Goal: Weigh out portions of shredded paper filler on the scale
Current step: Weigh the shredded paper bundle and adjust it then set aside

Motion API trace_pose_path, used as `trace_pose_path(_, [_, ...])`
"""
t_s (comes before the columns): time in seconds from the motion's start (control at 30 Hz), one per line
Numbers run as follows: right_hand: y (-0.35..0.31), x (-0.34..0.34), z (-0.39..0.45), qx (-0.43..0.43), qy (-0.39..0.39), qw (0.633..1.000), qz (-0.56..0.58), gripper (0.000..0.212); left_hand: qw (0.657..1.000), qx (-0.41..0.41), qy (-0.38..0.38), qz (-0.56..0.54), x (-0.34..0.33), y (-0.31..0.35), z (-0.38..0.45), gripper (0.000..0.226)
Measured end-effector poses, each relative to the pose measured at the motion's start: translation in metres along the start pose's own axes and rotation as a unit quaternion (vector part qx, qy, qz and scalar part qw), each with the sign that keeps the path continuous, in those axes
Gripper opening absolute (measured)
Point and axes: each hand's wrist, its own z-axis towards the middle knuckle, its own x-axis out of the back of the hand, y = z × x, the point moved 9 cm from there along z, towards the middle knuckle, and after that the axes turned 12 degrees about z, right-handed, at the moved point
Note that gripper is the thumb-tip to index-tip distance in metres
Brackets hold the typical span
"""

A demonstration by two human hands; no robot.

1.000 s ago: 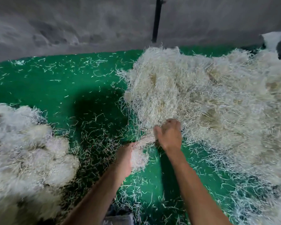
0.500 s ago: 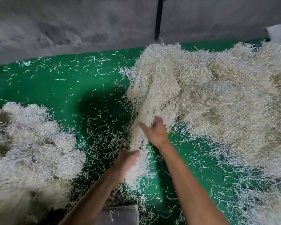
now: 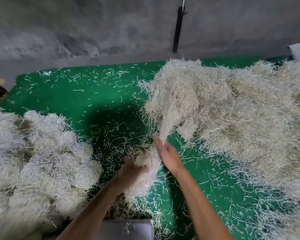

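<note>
Here the left hand (image 3: 128, 172) cups a clump (image 3: 142, 179) of shredded paper from the left, its fingers curled into the strands. The right hand (image 3: 168, 153) lies flat against the clump's right side, fingers straight and together, pointing to the far left. The clump sits between the two hands, above the green table (image 3: 87, 104). A stretched rope of strands (image 3: 164, 129) runs from the right fingertips up into the big heap (image 3: 232, 115), so the clump is not yet free of it.

The big heap fills the right half of the table, from the far edge toward the near right corner, and its fringe thins out into loose strands on the green. On the left lies a second pile (image 3: 42, 161) made of rounded wads packed side by side; it is well apart from the hands. Stray shreds are scattered over the bare green between the two masses.

At the near edge, between the forearms, shows the far part of a metal scale pan (image 3: 128, 229) with a few strands on it; the clump hangs just beyond and above it. A grey wall (image 3: 76, 28) stands behind the table, with a black bar (image 3: 177, 30) hanging down it.
</note>
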Motion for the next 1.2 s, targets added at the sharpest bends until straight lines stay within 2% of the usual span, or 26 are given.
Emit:
trace_pose_path(0.03, [0.002, -0.004, 0.007, -0.024, -0.024, 0.999, 0.010, 0.106, 0.998, -0.037, -0.036, 0.028, -0.007, 0.007, -0.008, 0.026])
trace_pose_path(0.1, [-0.006, 0.004, 0.025, -0.009, -0.014, 0.998, 0.057, 0.071, 0.991, -0.083, -0.075, 0.074, -0.016, 0.015, -0.023, 0.034])
trace_pose_path(0.13, [-0.009, 0.010, 0.035, -0.016, 0.009, 0.997, 0.080, 0.058, 0.991, -0.080, -0.074, 0.079, -0.011, 0.012, -0.027, 0.031])
trace_pose_path(0.2, [-0.004, 0.009, 0.047, -0.088, 0.035, 0.982, 0.161, 0.041, 0.996, -0.043, -0.051, 0.067, 0.010, 0.004, -0.032, 0.023])
trace_pose_path(0.27, [0.000, 0.009, 0.057, -0.129, 0.061, 0.962, 0.233, 0.045, 0.998, -0.041, -0.027, 0.049, 0.029, 0.003, -0.033, 0.030])
trace_pose_path(0.33, [0.002, 0.011, 0.067, -0.131, 0.082, 0.961, 0.230, 0.049, 0.997, -0.065, -0.013, 0.037, 0.034, 0.011, -0.035, 0.035])
trace_pose_path(0.43, [-0.007, 0.010, 0.086, -0.071, 0.115, 0.982, 0.131, 0.038, 0.998, -0.066, 0.007, 0.000, 0.029, 0.006, -0.039, 0.036])
trace_pose_path(0.57, [-0.034, 0.001, 0.090, 0.061, 0.151, 0.987, -0.012, 0.041, 0.994, -0.076, 0.051, -0.051, 0.035, 0.003, -0.042, 0.036])
trace_pose_path(0.63, [-0.033, 0.013, 0.096, 0.066, 0.154, 0.984, -0.050, 0.039, 0.993, -0.066, 0.066, -0.073, 0.045, 0.002, -0.047, 0.038])
trace_pose_path(0.7, [-0.031, 0.037, 0.105, 0.066, 0.156, 0.975, -0.145, 0.034, 0.984, -0.020, 0.107, -0.140, 0.066, -0.016, -0.054, 0.030])
trace_pose_path(0.8, [-0.020, 0.070, 0.106, 0.052, 0.136, 0.953, -0.267, 0.034, 0.966, 0.029, 0.133, -0.220, 0.093, -0.042, -0.060, 0.019])
trace_pose_path(0.9, [-0.023, 0.071, 0.094, 0.094, 0.132, 0.878, -0.450, 0.063, 0.954, 0.072, 0.167, -0.237, 0.107, -0.057, -0.059, 0.016])
trace_pose_path(0.93, [-0.025, 0.066, 0.090, 0.112, 0.132, 0.859, -0.482, 0.074, 0.946, 0.087, 0.185, -0.252, 0.110, -0.060, -0.060, 0.021])
trace_pose_path(1.0, [-0.023, 0.058, 0.084, 0.117, 0.115, 0.835, -0.526, 0.087, 0.922, 0.102, 0.231, -0.293, 0.120, -0.063, -0.059, 0.046])
trace_pose_path(1.1, [-0.003, 0.047, 0.069, 0.076, 0.055, 0.837, -0.539, 0.089, 0.912, 0.115, 0.283, -0.275, 0.132, -0.055, -0.065, 0.080])
trace_pose_path(1.13, [0.003, 0.040, 0.062, 0.070, 0.031, 0.834, -0.547, 0.088, 0.910, 0.119, 0.278, -0.285, 0.131, -0.050, -0.067, 0.086])
trace_pose_path(1.2, [0.008, 0.020, 0.044, 0.062, -0.001, 0.813, -0.579, 0.080, 0.905, 0.116, 0.227, -0.340, 0.123, -0.038, -0.068, 0.077])
